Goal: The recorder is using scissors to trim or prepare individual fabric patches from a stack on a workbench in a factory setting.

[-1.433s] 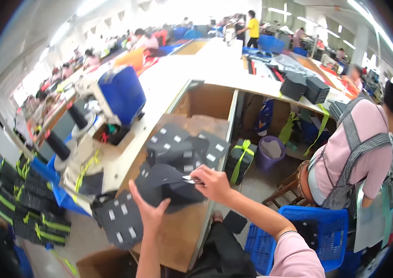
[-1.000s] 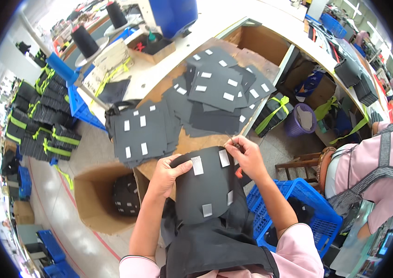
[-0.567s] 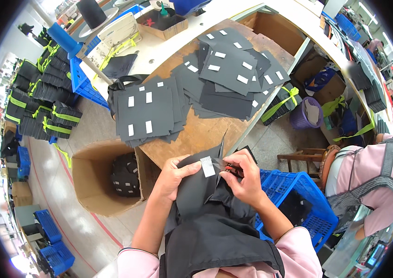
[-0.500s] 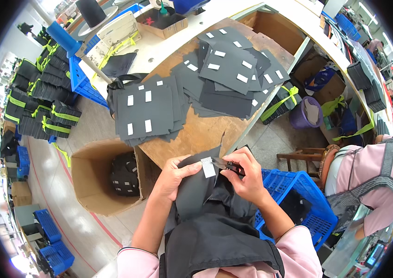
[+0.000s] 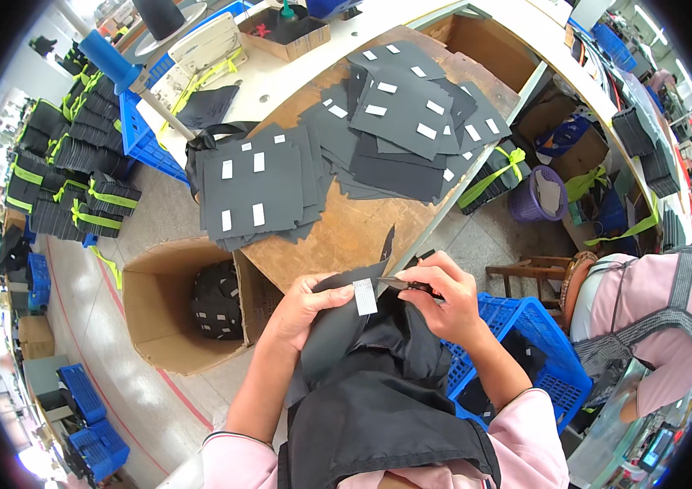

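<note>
My left hand (image 5: 300, 311) is closed on a dark grey flat panel (image 5: 331, 332), bent over above my lap, with the thumb on top beside a white patch (image 5: 365, 297). A narrow end of the panel sticks up past the fingers. In my right hand (image 5: 450, 303) is a small pair of black-handled thread snips (image 5: 416, 286), fingers wrapped round it. Its thin blades point left, their tips close to the patch's right edge; whether they touch it I cannot tell. Beyond my hands, stacked grey panels (image 5: 268, 189) with white patches lie on the wooden board (image 5: 321, 248).
An open cardboard box (image 5: 154, 314) holding dark pieces stands at the left. A blue crate (image 5: 554, 359) is beside my right arm, and a co-worker in a pink top (image 5: 647, 301) sits to the right. Further off are a purple bin (image 5: 535, 200) and tied dark bundles (image 5: 77, 175).
My right hand has drawn the snips slightly to the right, so the blades no longer overlap the patch's edge area as before. The left hand still holds the panel, nearly in place.
</note>
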Demonstrator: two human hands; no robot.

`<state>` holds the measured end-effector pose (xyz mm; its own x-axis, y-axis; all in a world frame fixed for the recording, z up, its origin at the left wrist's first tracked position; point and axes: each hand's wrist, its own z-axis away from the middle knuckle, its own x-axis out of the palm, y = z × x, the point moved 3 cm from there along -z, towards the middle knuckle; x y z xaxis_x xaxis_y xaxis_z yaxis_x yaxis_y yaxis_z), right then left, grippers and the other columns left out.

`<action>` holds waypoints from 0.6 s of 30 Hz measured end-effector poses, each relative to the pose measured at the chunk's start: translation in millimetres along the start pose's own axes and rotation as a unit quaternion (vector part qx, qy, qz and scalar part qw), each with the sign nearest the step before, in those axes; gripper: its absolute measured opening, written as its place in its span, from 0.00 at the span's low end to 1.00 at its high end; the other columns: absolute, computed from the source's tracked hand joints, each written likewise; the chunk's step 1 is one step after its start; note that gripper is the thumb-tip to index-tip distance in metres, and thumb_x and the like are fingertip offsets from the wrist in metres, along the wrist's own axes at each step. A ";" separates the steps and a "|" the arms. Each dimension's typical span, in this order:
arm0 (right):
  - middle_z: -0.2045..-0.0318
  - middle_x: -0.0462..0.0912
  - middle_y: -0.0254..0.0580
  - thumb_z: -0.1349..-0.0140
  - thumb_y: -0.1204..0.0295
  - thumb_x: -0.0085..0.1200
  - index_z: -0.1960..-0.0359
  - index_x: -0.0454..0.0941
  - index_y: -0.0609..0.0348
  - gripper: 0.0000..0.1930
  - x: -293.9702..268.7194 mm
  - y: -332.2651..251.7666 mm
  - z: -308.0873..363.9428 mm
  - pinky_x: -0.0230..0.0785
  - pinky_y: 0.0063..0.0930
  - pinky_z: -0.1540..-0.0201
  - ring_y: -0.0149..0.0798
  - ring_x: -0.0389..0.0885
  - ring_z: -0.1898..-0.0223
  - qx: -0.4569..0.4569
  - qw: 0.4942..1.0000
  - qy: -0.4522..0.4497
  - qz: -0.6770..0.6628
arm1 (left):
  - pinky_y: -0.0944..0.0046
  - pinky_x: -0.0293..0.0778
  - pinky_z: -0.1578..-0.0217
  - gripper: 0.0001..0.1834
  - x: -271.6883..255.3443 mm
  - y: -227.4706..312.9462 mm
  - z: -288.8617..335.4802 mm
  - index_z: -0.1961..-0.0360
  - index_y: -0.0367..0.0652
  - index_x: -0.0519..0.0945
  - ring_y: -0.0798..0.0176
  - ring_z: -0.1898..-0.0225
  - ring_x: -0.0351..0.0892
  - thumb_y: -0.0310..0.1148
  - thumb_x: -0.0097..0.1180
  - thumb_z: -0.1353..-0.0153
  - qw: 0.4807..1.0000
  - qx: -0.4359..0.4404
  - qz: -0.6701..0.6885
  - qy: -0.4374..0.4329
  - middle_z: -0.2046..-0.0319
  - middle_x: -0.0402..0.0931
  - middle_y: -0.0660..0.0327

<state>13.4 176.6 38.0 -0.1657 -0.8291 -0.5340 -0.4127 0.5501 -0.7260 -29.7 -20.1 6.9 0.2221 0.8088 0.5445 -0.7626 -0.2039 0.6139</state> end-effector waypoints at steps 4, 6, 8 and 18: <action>0.74 0.76 0.37 0.59 0.76 0.65 0.66 0.78 0.55 0.15 0.6 -4.1 -2.4 0.68 0.26 0.75 0.38 0.76 0.76 -0.012 1.000 0.004 -0.010 | 0.72 0.74 0.68 0.15 3.3 2.1 -0.3 0.61 0.33 0.78 0.70 0.72 0.78 0.28 0.62 0.50 1.000 0.000 -0.001 -0.001 0.69 0.79 0.60; 0.74 0.76 0.38 0.59 0.76 0.65 0.66 0.78 0.56 0.15 4.6 0.4 -3.2 0.69 0.26 0.75 0.39 0.76 0.76 -0.023 1.000 0.007 0.019 | 0.72 0.74 0.68 0.15 1.7 3.2 -0.9 0.61 0.33 0.78 0.71 0.72 0.77 0.28 0.62 0.50 1.000 0.003 0.001 -0.005 0.69 0.79 0.60; 0.74 0.76 0.38 0.60 0.76 0.65 0.66 0.78 0.56 0.16 3.7 -2.5 -5.1 0.68 0.27 0.75 0.39 0.76 0.76 -0.026 0.999 0.017 0.012 | 0.72 0.74 0.67 0.16 -3.3 3.6 -1.1 0.60 0.32 0.77 0.70 0.70 0.78 0.28 0.62 0.50 1.000 -0.013 -0.004 -0.008 0.68 0.79 0.59; 0.69 0.74 0.40 0.53 0.78 0.63 0.61 0.77 0.59 0.15 -12.7 -6.4 -7.8 0.65 0.21 0.74 0.30 0.73 0.73 0.094 0.990 0.014 -0.108 | 0.72 0.72 0.68 0.13 13.4 9.3 -2.9 0.61 0.32 0.78 0.70 0.70 0.76 0.27 0.60 0.48 0.990 0.039 -0.135 0.010 0.70 0.77 0.61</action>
<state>11.2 182.8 52.8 -0.1180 -0.9305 -0.3469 -0.2681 0.3662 -0.8911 -35.5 -9.5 18.3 0.3997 0.8499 0.3435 -0.6268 -0.0200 0.7789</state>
